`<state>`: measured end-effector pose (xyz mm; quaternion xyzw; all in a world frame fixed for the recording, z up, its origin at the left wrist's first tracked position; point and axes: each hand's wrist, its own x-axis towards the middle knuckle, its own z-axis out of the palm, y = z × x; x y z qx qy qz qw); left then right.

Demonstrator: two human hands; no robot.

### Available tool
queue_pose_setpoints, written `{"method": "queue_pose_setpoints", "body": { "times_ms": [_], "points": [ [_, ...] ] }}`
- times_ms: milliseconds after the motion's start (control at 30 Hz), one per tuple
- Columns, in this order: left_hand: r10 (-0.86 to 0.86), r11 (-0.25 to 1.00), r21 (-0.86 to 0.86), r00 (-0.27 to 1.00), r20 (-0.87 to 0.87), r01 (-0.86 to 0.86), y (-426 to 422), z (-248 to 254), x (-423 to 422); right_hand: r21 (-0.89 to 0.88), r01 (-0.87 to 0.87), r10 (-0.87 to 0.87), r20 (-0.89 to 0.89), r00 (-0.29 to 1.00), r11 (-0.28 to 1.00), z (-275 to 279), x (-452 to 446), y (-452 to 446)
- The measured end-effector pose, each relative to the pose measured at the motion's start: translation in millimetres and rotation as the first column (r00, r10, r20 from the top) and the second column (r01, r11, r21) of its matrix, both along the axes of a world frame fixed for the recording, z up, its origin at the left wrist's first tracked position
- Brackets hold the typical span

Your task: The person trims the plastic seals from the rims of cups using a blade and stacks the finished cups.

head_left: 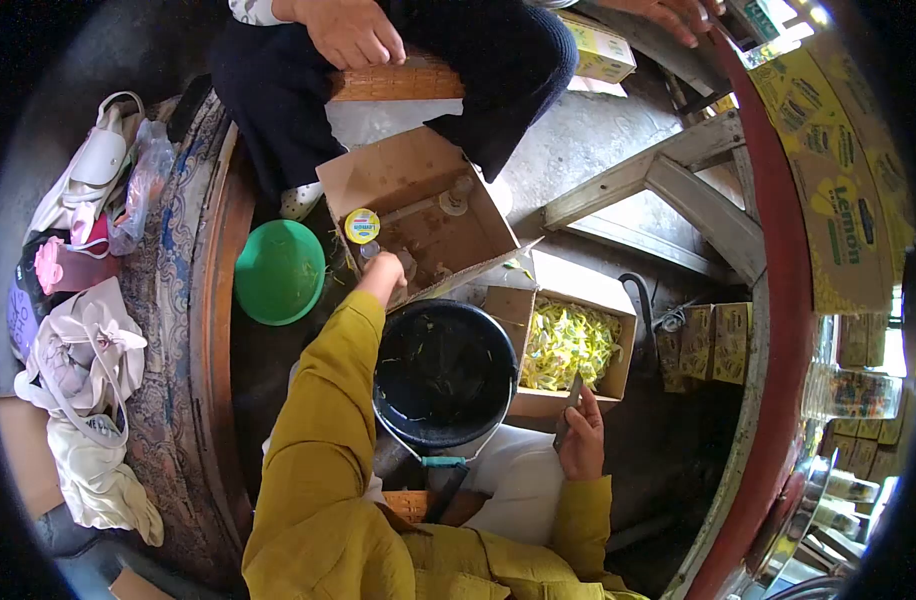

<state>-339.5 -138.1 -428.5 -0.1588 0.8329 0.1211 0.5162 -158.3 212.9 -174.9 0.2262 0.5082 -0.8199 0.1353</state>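
Note:
My left hand (383,272) reaches into the near left corner of an open cardboard box (438,235), its fingers closed around a small clear container (402,262). Just beyond it stands a jar with a yellow lid (362,226). Another clear container (455,200) sits at the box's far right. In my right hand (582,440) is a knife (572,400), held upright beside a smaller box (618,390) full of yellow-green wrappers (568,345). Between my arms is a black bucket (445,372) with scraps inside.
A green basin (280,272) lies left of the box. Across from me sits a person (353,30), hands apart from mine. Bags (88,350) rest on the patterned seat at left. A wooden frame (703,200) and red table edge (778,380) stand at right.

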Motion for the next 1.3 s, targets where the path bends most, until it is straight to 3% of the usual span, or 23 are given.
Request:
{"method": "queue_pose_setpoints", "body": {
  "times_ms": [100, 167, 233, 267, 300, 367, 433, 500, 600, 733, 767, 800, 833, 900, 1000, 1133, 1233, 1300],
  "points": [
    [0.001, 0.99, 0.14, 0.998, 0.068, -0.011, -19, 69, -13, -0.027, -0.022, 0.021, -0.038, 0.999, 0.999, -6, 1, 3],
    [0.223, 0.94, 0.237, 0.967, 0.125, -0.247, -41, 116, -17, -0.049, -0.009, 0.007, -0.046, 0.999, 0.999, -1, 2, 0],
    [0.251, 0.934, 0.248, 0.967, 0.046, -0.255, -53, 172, -9, -0.066, -0.023, 0.018, -0.08, 0.997, 0.998, -7, 4, 3],
    [0.315, 0.93, 0.228, 0.945, -0.085, -0.289, -49, 210, 4, -0.12, -0.012, 0.0, -0.098, 0.995, 0.993, -6, 6, 3],
    [0.423, 0.878, 0.291, 0.9, -0.104, -0.379, -53, 233, 15, -0.133, -0.002, -0.012, -0.099, 0.995, 0.991, -6, 8, 4],
    [0.424, 0.833, 0.475, 0.878, -0.22, -0.283, -52, 293, 44, -0.166, 0.018, -0.036, -0.106, 0.994, 0.986, -4, 11, 4],
    [0.553, 0.649, 0.711, 0.809, -0.196, -0.271, -52, 327, 78, -0.146, 0.061, -0.076, -0.1, 0.992, 0.987, 4, 13, -1],
    [0.662, 0.497, 0.842, 0.719, -0.211, -0.211, -47, 349, 116, -0.164, 0.044, -0.067, -0.141, 0.988, 0.985, -5, 17, 8],
    [0.722, 0.188, 0.975, 0.69, -0.054, -0.12, -43, 358, 167, -0.176, 0.037, -0.062, -0.14, 0.988, 0.984, 5, 22, 11],
    [0.712, -0.303, 0.953, 0.67, 0.212, 0.02, 2, 350, 243, -0.211, 0.081, -0.12, -0.175, 0.977, 0.974, 1, 27, 14],
    [0.682, -0.352, 0.935, 0.697, 0.219, 0.051, 12, 335, 254, -0.215, 0.077, -0.118, -0.182, 0.976, 0.973, 0, 29, 14],
    [0.65, -0.473, 0.881, 0.675, 0.349, 0.0, 33, 346, 273, -0.218, 0.074, -0.116, -0.188, 0.975, 0.973, -1, 31, 13],
    [0.574, -0.525, 0.849, 0.761, 0.303, 0.058, 43, 338, 281, -0.219, 0.071, -0.115, -0.194, 0.974, 0.973, -2, 32, 13],
    [0.545, -0.536, 0.843, 0.778, 0.312, 0.038, 61, 339, 296, -0.2, 0.016, -0.061, -0.225, 0.972, 0.98, -2, 37, 11],
    [0.655, -0.428, 0.9, 0.714, 0.245, 0.084, 71, 306, 289, -0.13, -0.041, 0.01, -0.231, 0.973, 0.991, 6, 42, 7],
    [0.884, -0.317, 0.947, 0.347, 0.313, -0.048, 83, 285, 284, 0.039, -0.135, 0.14, -0.189, 0.972, 0.99, -1, 45, 4],
    [0.951, -0.159, 0.982, 0.252, 0.179, -0.1, 89, 256, 274, 0.067, -0.159, 0.17, -0.21, 0.963, 0.985, 1, 51, -6],
    [0.963, 0.061, 0.998, 0.262, -0.065, 0.024, 95, 245, 274, 0.186, -0.084, 0.14, -0.312, 0.94, 0.979, 12, 54, -19]
  ]
}}
